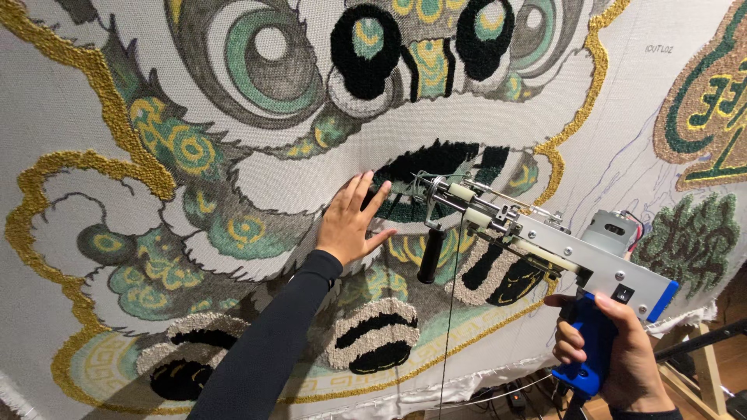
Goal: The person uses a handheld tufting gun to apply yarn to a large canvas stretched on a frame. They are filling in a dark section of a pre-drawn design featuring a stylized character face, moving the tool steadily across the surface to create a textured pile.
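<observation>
A large stretched tufting cloth (70, 218) fills the view, with a partly tufted beast face in gold, green, grey and black yarn. My left hand (352, 222) lies flat and open against the cloth, just left of a black tufted patch (436, 159). My right hand (607, 354) grips the blue handle of a tufting gun (537, 245). The gun's metal body points up and left, and its needle tip (420, 180) meets the cloth at the black patch. A thin dark yarn (450, 311) hangs down from the gun.
A black front grip (429, 255) juts down from the gun's barrel. A wooden frame leg (712, 365) and cables (506, 398) show below the cloth's lower edge at the right. Untufted cloth with pen lines (622, 163) lies right of the gun.
</observation>
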